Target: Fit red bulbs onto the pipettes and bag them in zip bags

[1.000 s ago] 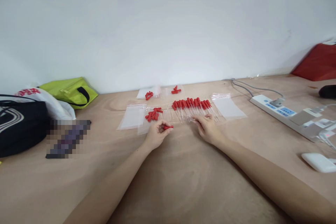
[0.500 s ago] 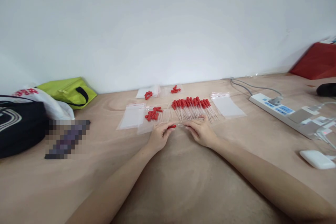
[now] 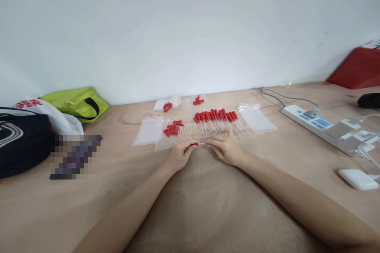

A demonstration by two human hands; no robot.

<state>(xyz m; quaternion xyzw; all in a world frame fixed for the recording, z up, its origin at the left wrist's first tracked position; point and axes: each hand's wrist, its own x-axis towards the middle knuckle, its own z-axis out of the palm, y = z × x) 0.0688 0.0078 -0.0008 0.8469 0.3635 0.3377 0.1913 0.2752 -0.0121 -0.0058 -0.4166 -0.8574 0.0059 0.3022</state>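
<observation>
Pinched in my left hand (image 3: 179, 155) is a red rubber dropper bulb (image 3: 196, 144), only its end showing past the fingertips. My right hand (image 3: 227, 149) is closed on a thin glass dropper tube (image 3: 202, 144), whose end meets the bulb. How far the tube sits inside the bulb cannot be made out. Just beyond the right hand lies a row of red-bulbed glass droppers (image 3: 216, 116). Past the left hand, loose red bulbs (image 3: 171, 129) are heaped on a clear plastic bag, with bare glass tubes (image 3: 187, 129) beside them.
Zip bags lie left (image 3: 147, 132) and right (image 3: 257, 119) of the droppers. Smaller bulb piles (image 3: 168, 107) sit farther back near the wall. A power strip (image 3: 305, 118) with chargers and a white case (image 3: 358, 179) are at right. Green (image 3: 80, 102) and black (image 3: 26, 146) bags stand at left.
The right hand has shifted slightly left, closing the gap between glass tube and red bulb so that they now meet. The left hand stays nearly in place.
</observation>
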